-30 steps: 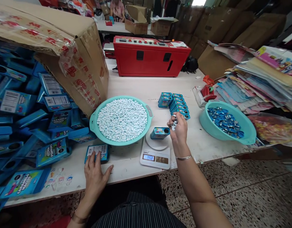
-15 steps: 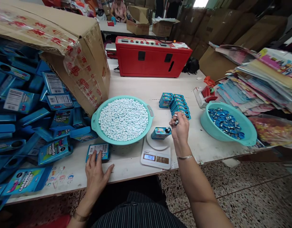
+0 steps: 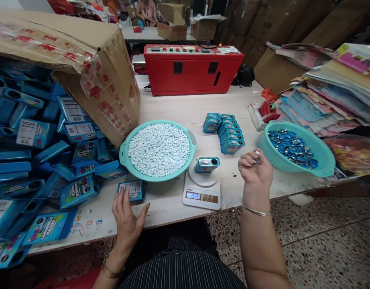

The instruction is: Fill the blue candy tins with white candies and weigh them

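Nearest you, your left hand (image 3: 127,218) is loosely spread, its fingertips resting on a flat blue printed box (image 3: 134,192) that lies near the front edge of the white worktop (image 3: 161,208). A light touch should be enough there.

Your right hand (image 3: 255,165) is curled, palm turned up, pinching small white rounded pieces (image 3: 257,153); how many are tucked inside the fingers, you cannot tell. It hangs right of the white digital kitchen scale (image 3: 203,196), apart from it and near the deep teal plastic bowl (image 3: 327,170) of blue and silver round caps (image 3: 290,148).

On the scale's round plate stands a glossy blue rectangular tin (image 3: 207,165), its dark round opening facing up. For good control, a piece is probably best released singly, low and straight above that opening, with fingers off both tin and plate so the lit reading can settle.

Behind and to the left, the wide teal plastic basin (image 3: 161,178) holds a broad heap of similar white pieces. Left of it, more blue tins spill from a taped brown carton (image 3: 118,80).

Farther back, small blue tins (image 3: 231,138) stand in close rows. Beyond them sits a long red metal machine (image 3: 194,76).
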